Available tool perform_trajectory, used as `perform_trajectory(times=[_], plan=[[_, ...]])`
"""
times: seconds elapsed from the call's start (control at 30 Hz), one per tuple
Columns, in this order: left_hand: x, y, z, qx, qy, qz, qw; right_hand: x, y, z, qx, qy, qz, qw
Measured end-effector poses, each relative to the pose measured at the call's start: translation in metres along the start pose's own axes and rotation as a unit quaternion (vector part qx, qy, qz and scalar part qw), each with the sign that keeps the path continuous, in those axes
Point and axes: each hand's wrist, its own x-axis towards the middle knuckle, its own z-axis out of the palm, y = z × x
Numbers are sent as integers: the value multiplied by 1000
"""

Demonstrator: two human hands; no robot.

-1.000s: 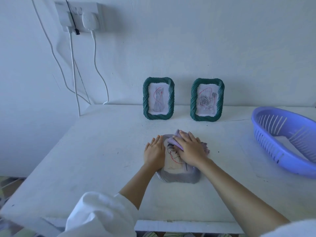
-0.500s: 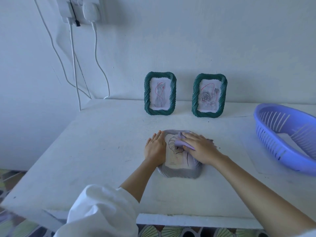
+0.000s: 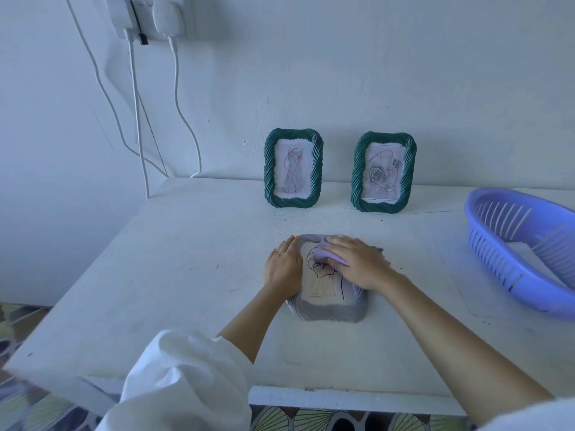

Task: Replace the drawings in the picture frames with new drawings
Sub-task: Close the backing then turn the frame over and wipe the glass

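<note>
Right hand (image 3: pixel 362 265) lies palm-down across the upper part of the grey frame (image 3: pixel 326 309), fingers pressed onto a lilac cloth (image 3: pixel 323 255) bunched beneath them; whether the fingers curl around the cloth cannot be told. Left hand (image 3: pixel 282 267) rests flat and open on the frame's left edge, fingers extended, gripping nothing. The grey frame lies flat, face up, on the white table (image 3: pixel 193 259), near the front edge. Its drawing (image 3: pixel 322 279), black line work on pale paper, shows between the two hands. Two green frames stand upright at the wall: the left one (image 3: pixel 293 168) holds a cat drawing, the right one (image 3: pixel 383 172) a rose drawing. A purple basket (image 3: pixel 497 259) sits at the table's right side, well apart from the grey frame.
</note>
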Motion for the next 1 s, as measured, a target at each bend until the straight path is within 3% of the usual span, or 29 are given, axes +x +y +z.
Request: perform_trajectory(times=[0.2,0.43,0.63,0.9,1.0], plan=[[0,0,-2,-14,20,6,1000,-45,-22,3,41,-2,-112,993],[-1,1,-2,-10,17,7,1000,-8,-8,-8,15,4,5,1000],[0,0,-3,-8,15,13,1000,-42,-27,3,54,-9,-111,992],[-1,1,-3,-15,13,4,1000,-14,-2,-13,40,-5,22,999],[-2,0,-2,-24,16,-1,1000,-11,-17,-3,38,19,-30,999]])
